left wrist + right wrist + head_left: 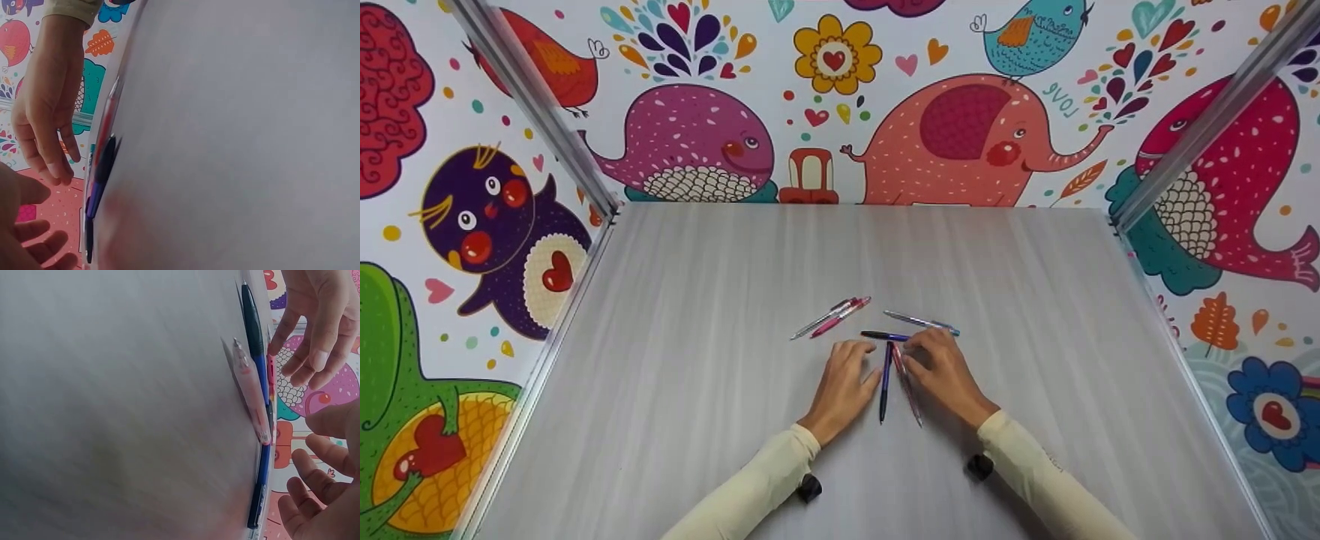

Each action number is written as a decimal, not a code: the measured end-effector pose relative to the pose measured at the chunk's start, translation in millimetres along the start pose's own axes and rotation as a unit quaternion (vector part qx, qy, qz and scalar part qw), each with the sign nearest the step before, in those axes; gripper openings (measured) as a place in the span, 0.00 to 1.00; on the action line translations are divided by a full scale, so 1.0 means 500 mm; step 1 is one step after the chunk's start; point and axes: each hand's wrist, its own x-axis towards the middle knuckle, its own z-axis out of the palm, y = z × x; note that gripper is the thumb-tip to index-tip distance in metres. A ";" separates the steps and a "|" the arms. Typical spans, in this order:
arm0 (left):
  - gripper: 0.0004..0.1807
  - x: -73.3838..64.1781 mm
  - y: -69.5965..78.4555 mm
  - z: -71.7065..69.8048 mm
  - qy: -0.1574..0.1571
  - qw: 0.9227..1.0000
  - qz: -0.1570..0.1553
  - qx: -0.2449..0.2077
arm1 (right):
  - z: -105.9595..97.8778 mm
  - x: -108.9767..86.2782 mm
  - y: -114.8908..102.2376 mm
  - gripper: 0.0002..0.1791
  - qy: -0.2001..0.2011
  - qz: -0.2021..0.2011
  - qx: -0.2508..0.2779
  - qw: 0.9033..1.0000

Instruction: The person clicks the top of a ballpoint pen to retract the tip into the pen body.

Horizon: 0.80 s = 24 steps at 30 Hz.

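Two pens lie lengthwise between the hands: a blue pen with a black grip (883,390) and a clear red pen (910,390), their far ends close together. Across those ends lies a second blue pen (879,335), partly behind the right hand's fingers. My left hand (846,384) is just left of the lengthwise blue pen, fingers loosely bent, holding nothing. My right hand (945,373) hovers beside the red pen and over the crosswise one. In the right wrist view its fingers (315,495) are spread, with no pen between them. The clear red pen (252,391) overlaps the blue ones there.
Farther back on the left, a clear pen with a dark top (819,321) and a pink pen (838,318) lie side by side. A clear pen with a blue end (919,321) lies behind the right hand. Printed panels with metal posts (1207,112) border the grey table (720,300).
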 end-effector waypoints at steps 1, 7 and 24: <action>0.19 -0.006 -0.009 0.008 0.003 1.000 -0.002 -0.004 | 0.002 -0.001 0.000 0.10 -0.001 0.001 0.001 1.000; 0.18 -0.020 0.020 -0.011 0.000 1.000 -0.015 0.020 | 0.011 -0.002 0.001 0.09 -0.004 -0.001 0.012 1.000; 0.26 -0.054 0.069 -0.015 -0.037 0.987 -0.013 0.159 | 0.025 -0.008 0.004 0.06 -0.004 0.008 0.020 1.000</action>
